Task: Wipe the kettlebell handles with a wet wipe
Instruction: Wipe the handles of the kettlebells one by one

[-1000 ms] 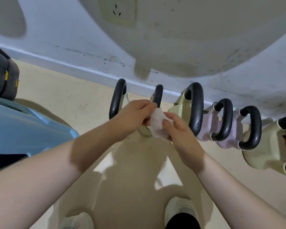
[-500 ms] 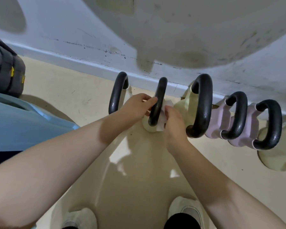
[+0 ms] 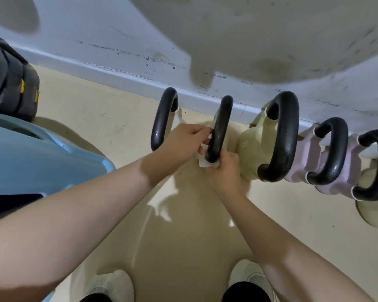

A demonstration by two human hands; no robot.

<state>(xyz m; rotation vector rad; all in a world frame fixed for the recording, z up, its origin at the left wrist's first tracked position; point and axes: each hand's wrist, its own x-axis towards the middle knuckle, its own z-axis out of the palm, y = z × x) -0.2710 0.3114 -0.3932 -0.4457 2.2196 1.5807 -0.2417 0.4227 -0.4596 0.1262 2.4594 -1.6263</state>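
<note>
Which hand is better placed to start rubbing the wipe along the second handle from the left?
Right, probably. The right hand holds the wet wipe against the near end of that handle. The left hand only pinches the wipe's other edge beside the bar.

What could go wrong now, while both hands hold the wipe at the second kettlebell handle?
1. The wet wipe is bunched at the near end of the second handle, so most of the bar may stay unwiped.
2. The right hand sits close to the big yellow kettlebell; knuckles could knock it.
3. The left hand pinches only an edge; the wipe might slip or tear.
</note>
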